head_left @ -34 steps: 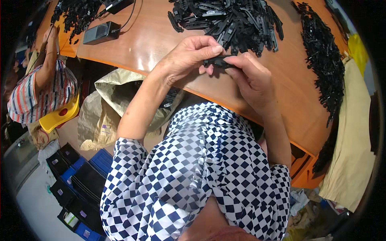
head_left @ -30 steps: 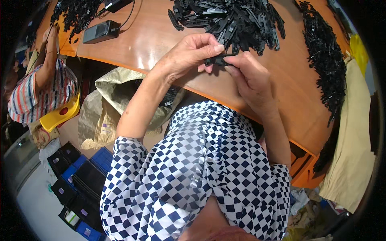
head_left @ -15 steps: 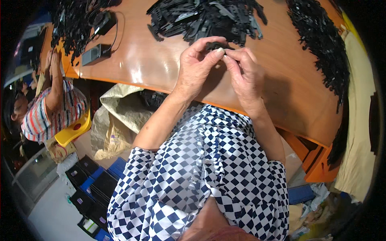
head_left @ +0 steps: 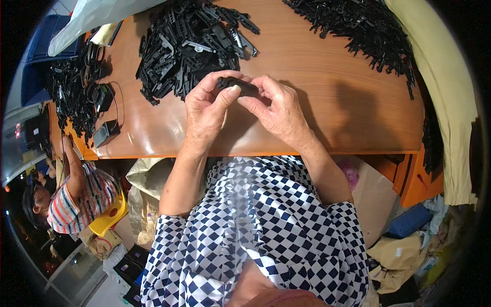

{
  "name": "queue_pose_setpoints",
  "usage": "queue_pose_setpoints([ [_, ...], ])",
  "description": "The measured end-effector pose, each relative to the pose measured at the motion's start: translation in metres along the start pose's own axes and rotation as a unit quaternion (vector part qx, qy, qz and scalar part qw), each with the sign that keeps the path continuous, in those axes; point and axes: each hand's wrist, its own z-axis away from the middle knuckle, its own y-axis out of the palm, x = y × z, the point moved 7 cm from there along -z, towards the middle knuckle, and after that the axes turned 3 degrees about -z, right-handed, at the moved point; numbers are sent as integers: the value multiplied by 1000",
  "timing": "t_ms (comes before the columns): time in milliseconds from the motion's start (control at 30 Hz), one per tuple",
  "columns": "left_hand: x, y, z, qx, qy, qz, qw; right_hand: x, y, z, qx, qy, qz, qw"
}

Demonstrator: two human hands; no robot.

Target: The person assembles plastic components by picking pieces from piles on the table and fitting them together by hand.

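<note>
A small, dark, elongated plastic part (head_left: 246, 88) is held between my two hands, just above the table and in front of a heap of black plastic parts (head_left: 176, 56). My left hand (head_left: 207, 110) pinches its left end, with the thumb on top. On its right end, the thumb and fingers of my right hand (head_left: 284, 110) are closed. My fingers cover much of the part, so its exact kind is not clear.
Another heap of black parts (head_left: 363, 30) lies along the table's (head_left: 332, 117) far right. At left are a third heap (head_left: 71, 89) and two small dark boxes with a cable (head_left: 106, 133). A person in a striped shirt (head_left: 82, 199) sits there on a yellow stool (head_left: 110, 215).
The view has shifted, so the far heaps and table edge sit differently in it. Both hands keep hold of the dark part, of which more now shows between my fingers.
</note>
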Motion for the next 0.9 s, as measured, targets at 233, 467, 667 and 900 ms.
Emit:
queue_pose_setpoints([
  [233,15,0,8,-34,-84,81,993,-10,5,6,20,65,-25,997],
  [467,46,-93,46,-102,-78,119,985,-14,-107,-60,22,-165,494,853],
  [667,3,-155,32,-199,77,-522,826,-51,-132,-100,88,-184,606,769],
  [900,13,-154,7,-146,121,-708,680,-59,-135,-117,129,-196,618,751],
])
